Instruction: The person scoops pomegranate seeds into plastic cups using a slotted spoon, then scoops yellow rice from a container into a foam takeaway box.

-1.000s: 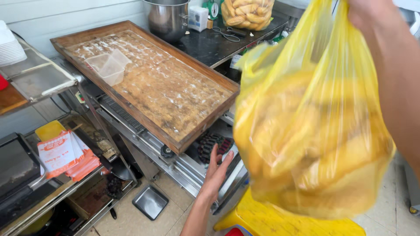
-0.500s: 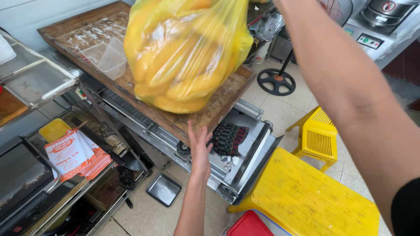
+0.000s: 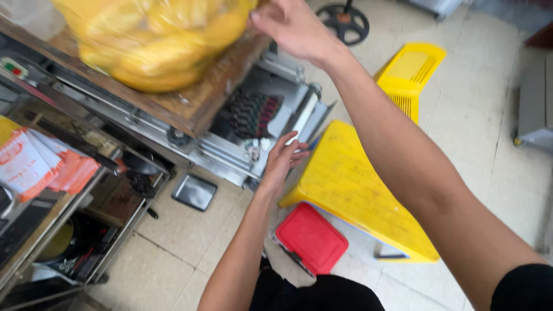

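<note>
Head camera looks down past both my arms onto a tiled floor and a steel machine. My right hand is raised at the top of the view, fingers closed on the neck of a yellow plastic bag stuffed with long yellow pieces; the bag hangs low over the wooden tray, and whether it rests on the wood I cannot tell. That tray sits on top of the steel machine, whose dark toothed roller shows just beyond the tray's corner.

My left hand holds nothing: fingers loosely spread, fingertips resting against the near edge of the machine, just beside the big yellow plastic stool. A red lid-like box lies on the floor by the stool's near corner. A second, smaller yellow stool lies tipped farther off, near a black round base.

At left, a wire shelf rack carries a stack of orange-and-white packets. A small steel pan lies on the floor between the rack and the machine.
</note>
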